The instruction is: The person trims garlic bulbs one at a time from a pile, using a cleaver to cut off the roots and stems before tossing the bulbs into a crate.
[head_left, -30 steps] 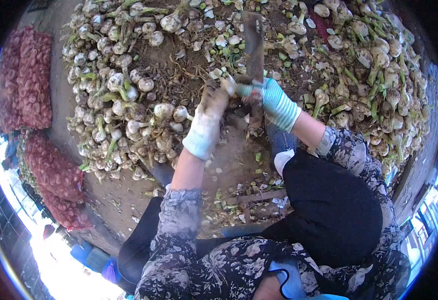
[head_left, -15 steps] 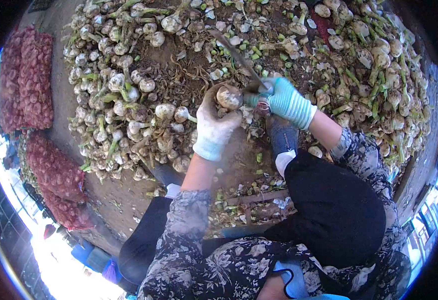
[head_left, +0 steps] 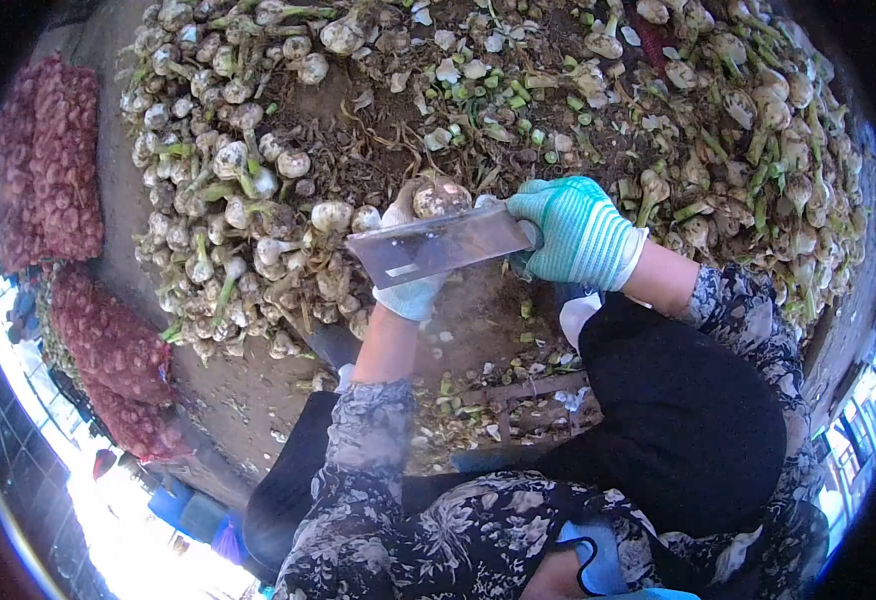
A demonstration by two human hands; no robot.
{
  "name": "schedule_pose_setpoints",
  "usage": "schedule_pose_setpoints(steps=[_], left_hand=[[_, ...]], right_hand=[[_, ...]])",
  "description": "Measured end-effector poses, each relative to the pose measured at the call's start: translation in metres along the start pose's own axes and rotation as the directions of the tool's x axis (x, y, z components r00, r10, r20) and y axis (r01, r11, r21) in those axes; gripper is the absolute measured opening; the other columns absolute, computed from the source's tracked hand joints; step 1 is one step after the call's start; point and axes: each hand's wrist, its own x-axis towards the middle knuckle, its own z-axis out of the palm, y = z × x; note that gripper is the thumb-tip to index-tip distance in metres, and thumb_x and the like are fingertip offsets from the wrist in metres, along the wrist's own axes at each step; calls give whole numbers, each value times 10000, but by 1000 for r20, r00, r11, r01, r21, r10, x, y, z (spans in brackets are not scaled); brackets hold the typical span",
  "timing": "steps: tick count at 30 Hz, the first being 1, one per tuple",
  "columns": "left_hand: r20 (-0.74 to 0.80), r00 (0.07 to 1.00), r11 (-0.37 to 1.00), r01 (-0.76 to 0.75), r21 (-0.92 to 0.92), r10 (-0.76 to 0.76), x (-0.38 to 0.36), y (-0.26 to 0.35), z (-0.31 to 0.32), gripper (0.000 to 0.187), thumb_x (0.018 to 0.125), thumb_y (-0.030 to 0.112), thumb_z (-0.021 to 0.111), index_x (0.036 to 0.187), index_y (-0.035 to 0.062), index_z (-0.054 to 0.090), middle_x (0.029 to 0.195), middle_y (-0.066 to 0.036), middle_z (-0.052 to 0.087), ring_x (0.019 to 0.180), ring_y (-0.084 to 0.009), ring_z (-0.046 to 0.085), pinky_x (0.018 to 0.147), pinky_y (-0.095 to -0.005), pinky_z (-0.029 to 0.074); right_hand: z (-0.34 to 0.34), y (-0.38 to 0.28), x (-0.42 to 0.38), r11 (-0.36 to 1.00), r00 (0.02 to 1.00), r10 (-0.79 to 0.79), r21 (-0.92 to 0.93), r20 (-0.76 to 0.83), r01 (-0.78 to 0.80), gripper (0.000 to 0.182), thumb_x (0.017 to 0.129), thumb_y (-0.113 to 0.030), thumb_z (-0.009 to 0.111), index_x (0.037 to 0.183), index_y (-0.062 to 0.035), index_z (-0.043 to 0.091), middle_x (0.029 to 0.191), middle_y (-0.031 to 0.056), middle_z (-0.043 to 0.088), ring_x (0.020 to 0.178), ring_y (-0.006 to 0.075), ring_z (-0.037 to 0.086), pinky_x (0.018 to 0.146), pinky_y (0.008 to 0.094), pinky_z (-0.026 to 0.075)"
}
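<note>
My left hand (head_left: 411,298), in a pale, soiled work glove, is closed around a garlic bulb (head_left: 441,198) with dirt on its skin. In my right hand (head_left: 580,232), gloved in green and white, is a cleaver (head_left: 448,246) gripped by its handle. Its broad flat blade points left and lies across the view over my left palm, just below the bulb, hiding part of that hand. Loose garlic bulbs (head_left: 332,216) with stems lie on the ground just left of my left hand.
Heaped garlic (head_left: 228,160) spreads along the left, and another garlic pile (head_left: 778,170) rises on the right. Cut green stem pieces (head_left: 503,92) and dry skins litter the dirt between them. Filled red mesh sacks (head_left: 50,165) stand at far left. My bent leg (head_left: 683,400) is below my right arm.
The cleaver has swung from pointing up and away to lying across in front of my left hand, its flat side now showing. The held bulb has shifted slightly left.
</note>
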Motion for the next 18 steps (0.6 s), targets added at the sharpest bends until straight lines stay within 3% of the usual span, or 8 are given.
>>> schedule_pose_setpoints(steps=[1, 4, 9, 12, 13, 16, 17, 18], left_hand=[[-25, 995, 812, 61, -581, -93, -9, -14, 6, 639, 673, 70, 699, 1191, 53, 326, 1071, -104, 504, 860, -144, 566, 758, -282, 495], [-103, 994, 970, -57, -234, 33, -14, -36, 8, 665, 695, 84, 684, 1223, 61, 279, 1091, -95, 493, 914, -166, 550, 822, -301, 470], [-162, 986, 948, -17, -317, -37, -21, -12, 9, 637, 664, 89, 689, 1170, -5, 314, 1005, -83, 537, 864, -169, 570, 773, -289, 480], [-94, 959, 903, -216, 372, 268, -18, -2, 7, 501, 610, 49, 674, 1042, -44, 439, 867, -74, 583, 713, -151, 592, 663, -272, 498], [-183, 668, 640, -542, 545, 721, -14, 20, 26, 388, 552, 31, 676, 899, -44, 518, 760, -59, 595, 629, -124, 574, 605, -260, 492], [-148, 951, 896, -195, 399, 272, -11, 38, 20, 587, 622, -26, 677, 1145, 32, 416, 961, -112, 548, 844, -174, 561, 738, -284, 492], [-252, 959, 940, 37, -338, -128, -8, 34, 23, 471, 656, 8, 684, 1079, 59, 485, 923, -95, 563, 827, -152, 555, 705, -268, 487], [-171, 939, 667, 77, -741, -298, 1, 29, 17, 323, 723, 61, 646, 1020, 50, 519, 893, -78, 571, 804, -156, 552, 656, -274, 477]], right_hand=[[-3, -3, 1, 998, 997, 37, -59, 67, -33, 291, 635, -221, 625, 894, -91, 611, 841, 122, 605, 790, 296, 593, 696, 374, 477], [-6, -9, 4, 995, 990, 81, -68, 112, -74, 283, 634, -211, 616, 884, -78, 609, 829, 126, 604, 781, 304, 592, 698, 379, 477], [5, -4, 6, 1000, 996, 11, -16, 88, -10, 279, 636, -211, 615, 876, -70, 617, 781, 149, 617, 730, 320, 598, 690, 394, 484], [4, 18, 16, 964, 943, 260, -5, 207, -265, 320, 638, -216, 628, 916, -58, 617, 749, 157, 621, 697, 312, 600, 679, 388, 490], [6, 52, 21, 915, 895, 403, -92, 191, -392, 337, 654, -238, 627, 934, -51, 614, 744, 161, 621, 685, 309, 598, 670, 377, 489], [16, 76, 16, 856, 859, 511, 94, -3, -509, 360, 688, -271, 625, 946, -21, 607, 736, 173, 614, 660, 295, 595, 648, 346, 483], [16, 76, 13, 848, 855, 509, 222, -97, -480, 363, 697, -277, 624, 943, -10, 605, 733, 178, 611, 654, 289, 594, 642, 336, 480], [25, 87, 15, 829, 862, 501, 328, -73, -454, 368, 707, -294, 642, 885, 25, 597, 698, 175, 603, 607, 276, 575, 615, 334, 468]])
